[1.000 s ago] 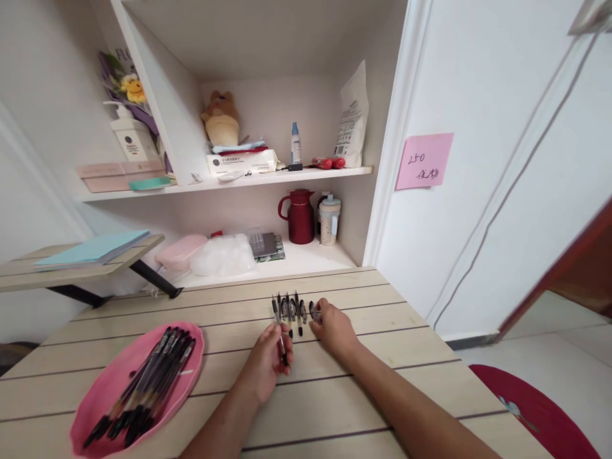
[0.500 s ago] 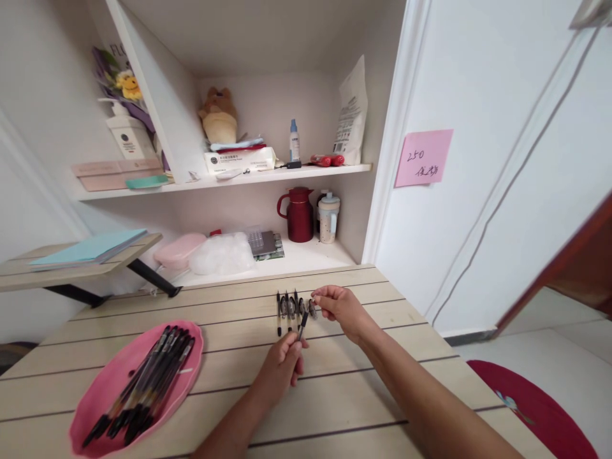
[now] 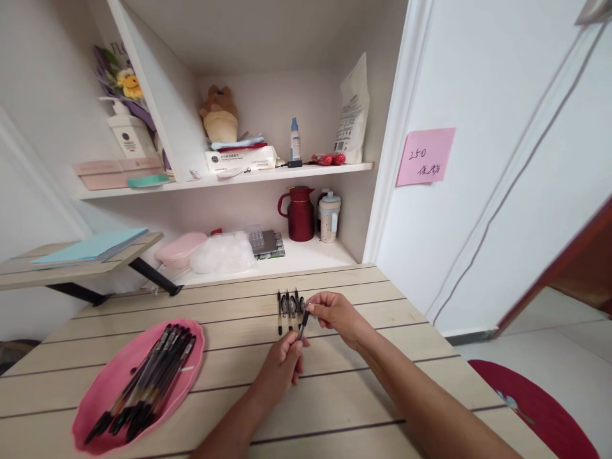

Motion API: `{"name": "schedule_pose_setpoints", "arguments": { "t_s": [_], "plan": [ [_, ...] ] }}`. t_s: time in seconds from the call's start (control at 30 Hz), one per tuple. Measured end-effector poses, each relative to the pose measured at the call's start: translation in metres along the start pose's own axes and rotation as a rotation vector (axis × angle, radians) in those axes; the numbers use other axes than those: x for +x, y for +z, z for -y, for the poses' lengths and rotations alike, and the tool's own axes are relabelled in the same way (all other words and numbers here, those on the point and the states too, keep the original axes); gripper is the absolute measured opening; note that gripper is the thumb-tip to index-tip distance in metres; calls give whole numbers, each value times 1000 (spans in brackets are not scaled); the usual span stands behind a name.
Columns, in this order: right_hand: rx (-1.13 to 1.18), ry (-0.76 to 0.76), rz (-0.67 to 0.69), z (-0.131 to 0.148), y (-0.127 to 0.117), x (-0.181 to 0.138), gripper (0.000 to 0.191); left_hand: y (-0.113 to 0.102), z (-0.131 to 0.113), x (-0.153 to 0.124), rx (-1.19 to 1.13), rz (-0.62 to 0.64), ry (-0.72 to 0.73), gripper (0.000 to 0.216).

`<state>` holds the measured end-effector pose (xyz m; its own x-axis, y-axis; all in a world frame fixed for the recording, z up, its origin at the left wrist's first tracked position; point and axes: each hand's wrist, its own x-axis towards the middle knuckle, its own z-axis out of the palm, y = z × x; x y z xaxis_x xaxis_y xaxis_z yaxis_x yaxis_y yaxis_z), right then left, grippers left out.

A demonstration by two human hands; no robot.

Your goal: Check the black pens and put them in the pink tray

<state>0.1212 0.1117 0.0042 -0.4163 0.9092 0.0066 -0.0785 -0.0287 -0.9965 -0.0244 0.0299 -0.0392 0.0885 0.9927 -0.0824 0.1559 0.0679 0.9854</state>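
Observation:
My left hand (image 3: 283,365) is closed around a black pen (image 3: 303,322), its tip pointing up and away from me. My right hand (image 3: 335,312) pinches a small pen cap (image 3: 308,307) right at that tip. Just behind both hands, three black pens (image 3: 289,306) lie side by side on the wooden table (image 3: 335,395). A pink tray (image 3: 102,392) at the left front holds several black pens (image 3: 148,382).
Behind the table a white shelf unit holds a red jug (image 3: 299,215), a cup (image 3: 329,217), a pink case (image 3: 179,249) and a plastic bag (image 3: 222,252). A small side table (image 3: 71,268) with a blue folder stands left. A pink note (image 3: 425,157) hangs on the wall.
My left hand picked one pen out of the row and raised it. My right hand lifted a cap off the table and brought it to the pen's tip.

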Motion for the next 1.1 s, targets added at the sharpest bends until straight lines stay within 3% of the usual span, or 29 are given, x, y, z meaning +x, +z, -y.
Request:
{"name": "schedule_pose_setpoints", "arguments": {
  "t_s": [0.13,0.37,0.87,1.1],
  "plan": [
    [3,4,-1,-3,3,-1,22,1,0,0,21,-21,14,33],
    [-22,-37,-114,-1,12,-3,22,5,4,0,89,-101,60,30],
    [42,0,-11,-4,5,-2,25,3,4,1,33,-46,47,35],
    [-41,-42,-93,-2,6,-2,28,3,5,1,28,-49,46,34]
  ]
}}
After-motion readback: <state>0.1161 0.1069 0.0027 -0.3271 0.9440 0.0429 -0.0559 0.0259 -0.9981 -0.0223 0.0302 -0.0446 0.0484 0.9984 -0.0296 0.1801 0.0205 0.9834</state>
